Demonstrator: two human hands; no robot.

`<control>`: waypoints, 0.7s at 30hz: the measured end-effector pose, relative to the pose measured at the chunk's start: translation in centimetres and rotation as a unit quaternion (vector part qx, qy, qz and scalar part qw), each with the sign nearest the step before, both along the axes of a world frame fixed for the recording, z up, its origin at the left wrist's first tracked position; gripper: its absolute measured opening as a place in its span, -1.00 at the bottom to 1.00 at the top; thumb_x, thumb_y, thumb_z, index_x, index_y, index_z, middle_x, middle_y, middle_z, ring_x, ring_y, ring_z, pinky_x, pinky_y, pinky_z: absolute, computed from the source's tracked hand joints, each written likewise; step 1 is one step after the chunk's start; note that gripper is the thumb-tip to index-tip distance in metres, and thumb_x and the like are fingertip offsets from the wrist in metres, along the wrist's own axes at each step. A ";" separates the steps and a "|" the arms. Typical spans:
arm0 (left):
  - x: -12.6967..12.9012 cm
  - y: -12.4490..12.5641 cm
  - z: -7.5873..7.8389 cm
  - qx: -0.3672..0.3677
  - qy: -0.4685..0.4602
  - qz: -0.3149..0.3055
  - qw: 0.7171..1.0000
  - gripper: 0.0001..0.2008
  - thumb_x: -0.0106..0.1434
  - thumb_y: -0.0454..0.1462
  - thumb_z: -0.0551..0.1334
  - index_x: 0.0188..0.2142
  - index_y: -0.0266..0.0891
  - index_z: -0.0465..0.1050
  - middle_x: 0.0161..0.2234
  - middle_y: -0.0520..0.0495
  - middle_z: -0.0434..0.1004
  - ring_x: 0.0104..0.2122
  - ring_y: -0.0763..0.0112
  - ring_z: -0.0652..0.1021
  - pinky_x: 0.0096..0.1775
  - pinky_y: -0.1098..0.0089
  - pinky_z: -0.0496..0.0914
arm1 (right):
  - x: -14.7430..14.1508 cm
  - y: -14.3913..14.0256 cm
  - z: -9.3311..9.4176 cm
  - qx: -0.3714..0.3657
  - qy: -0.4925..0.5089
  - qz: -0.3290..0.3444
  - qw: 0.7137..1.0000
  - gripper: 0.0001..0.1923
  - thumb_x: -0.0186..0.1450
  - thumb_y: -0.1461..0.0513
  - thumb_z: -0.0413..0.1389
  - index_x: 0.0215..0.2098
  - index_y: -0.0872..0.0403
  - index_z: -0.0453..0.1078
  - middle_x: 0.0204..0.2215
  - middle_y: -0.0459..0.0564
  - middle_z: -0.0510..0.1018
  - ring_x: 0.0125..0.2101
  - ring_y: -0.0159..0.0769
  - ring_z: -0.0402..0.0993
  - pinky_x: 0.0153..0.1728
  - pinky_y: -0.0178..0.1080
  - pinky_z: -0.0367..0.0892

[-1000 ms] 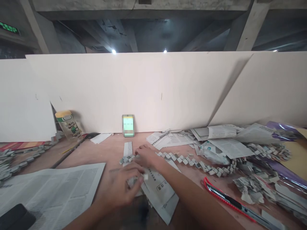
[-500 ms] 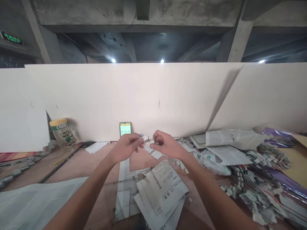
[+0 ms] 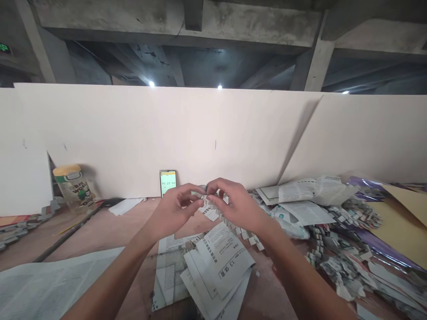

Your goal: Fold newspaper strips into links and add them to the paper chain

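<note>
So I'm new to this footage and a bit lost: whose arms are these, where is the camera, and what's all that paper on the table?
The camera sits on a person's head and looks forward and down, so the two bare arms reaching in from below are the person's own. There is no machine here.

The left hand and right hand meet above the table, and their fingers pinch the end of a chain of folded newspaper pieces that trails down to the right.

Below the hands lie loose newspaper sheets. On the right is a heap of more folded pieces and paper. At the back, a phone leans on the white board, and a yellow-lidded jar stands to the left.
</note>
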State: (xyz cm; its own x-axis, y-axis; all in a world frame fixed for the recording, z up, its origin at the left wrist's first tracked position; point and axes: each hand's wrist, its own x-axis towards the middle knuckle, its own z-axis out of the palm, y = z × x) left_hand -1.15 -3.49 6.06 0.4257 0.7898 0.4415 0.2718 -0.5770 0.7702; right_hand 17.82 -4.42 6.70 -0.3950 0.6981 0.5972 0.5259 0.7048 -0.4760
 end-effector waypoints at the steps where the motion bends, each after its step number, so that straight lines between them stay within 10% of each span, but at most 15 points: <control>1: 0.1 0.1 -0.1 -0.008 -0.025 -0.003 1.000 -0.69 0.19 -0.14 0.20 -0.09 -0.17 0.36 -0.49 0.01 0.45 -0.50 0.41 0.43 -0.45 0.39 0.34 | -0.1 -0.1 0.0 0.003 0.007 -0.005 1.000 -0.91 0.30 0.27 -0.04 -0.29 0.05 0.30 -0.36 -0.08 0.46 -0.40 -0.37 0.36 -0.43 -0.32 0.25; 13: 1.3 -0.7 -0.1 -0.052 -0.202 0.041 0.977 -0.73 0.19 -0.11 0.22 -0.25 -0.24 0.52 -0.32 -0.07 0.53 -0.33 0.32 0.50 -0.19 0.25 0.43 | -1.1 -0.5 -0.4 0.102 0.020 -0.030 0.994 -0.90 0.30 0.33 -0.08 -0.27 0.05 0.24 -0.34 -0.04 0.41 -0.35 -0.33 0.31 -0.36 -0.28 0.21; 21: 1.1 -0.5 -0.4 -0.057 -0.249 -0.003 0.967 -0.76 0.21 -0.16 0.21 -0.16 -0.17 0.52 -0.30 -0.05 0.52 -0.33 0.35 0.51 -0.14 0.25 0.42 | -1.1 -0.2 -0.2 -0.067 0.146 0.052 0.986 -0.93 0.31 0.22 -0.05 -0.33 0.05 0.20 -0.51 -0.15 0.27 -0.50 -0.40 0.18 -0.47 -0.32 0.12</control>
